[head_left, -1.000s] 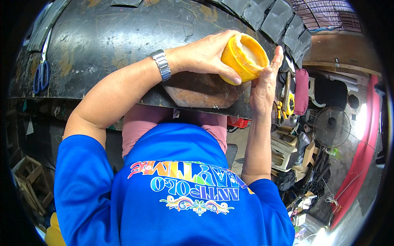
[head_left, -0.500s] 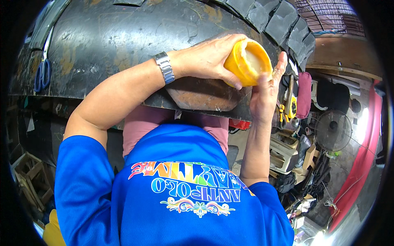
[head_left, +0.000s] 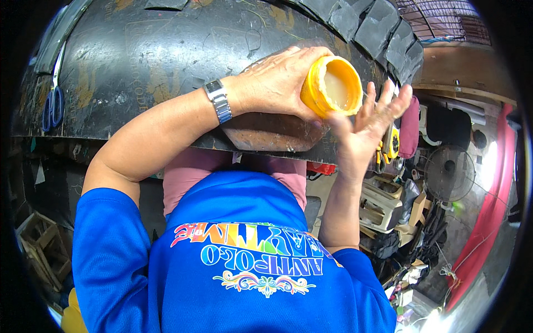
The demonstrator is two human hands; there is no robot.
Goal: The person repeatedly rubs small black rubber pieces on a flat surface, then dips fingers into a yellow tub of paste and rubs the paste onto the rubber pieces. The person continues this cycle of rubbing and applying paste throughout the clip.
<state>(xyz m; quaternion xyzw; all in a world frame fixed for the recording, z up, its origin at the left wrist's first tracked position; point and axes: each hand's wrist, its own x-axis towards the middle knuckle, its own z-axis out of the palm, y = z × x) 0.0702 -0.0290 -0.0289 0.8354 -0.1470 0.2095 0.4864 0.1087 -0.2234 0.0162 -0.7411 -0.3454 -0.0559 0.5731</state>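
My left hand (head_left: 283,83), with a metal-band watch at the wrist, is wrapped round a yellow plastic jar (head_left: 315,91). The jar is tilted with its mouth toward my right hand, and pale, milky stuff (head_left: 336,89) shows inside. Smears of it cling to the jar's rim. My right hand (head_left: 366,130) is beside the mouth, its fingers spread and wet-looking; the thumb is close to the lower rim, and I cannot tell if it touches. Under the jar, a brown slab with angled corners (head_left: 272,133) lies at the table's near edge.
The black table (head_left: 183,50) carries blue-handled scissors (head_left: 54,108) at the left and overlapping dark flat pieces (head_left: 380,28) at the far right. A maroon pouch (head_left: 410,125) and yellow-handled tools (head_left: 393,143) lie beyond my right hand. A fan (head_left: 449,173) stands on the right.
My right hand has drawn back from the jar's mouth to the right, and its fingers have spread. The jar has turned slightly, showing more of its inside.
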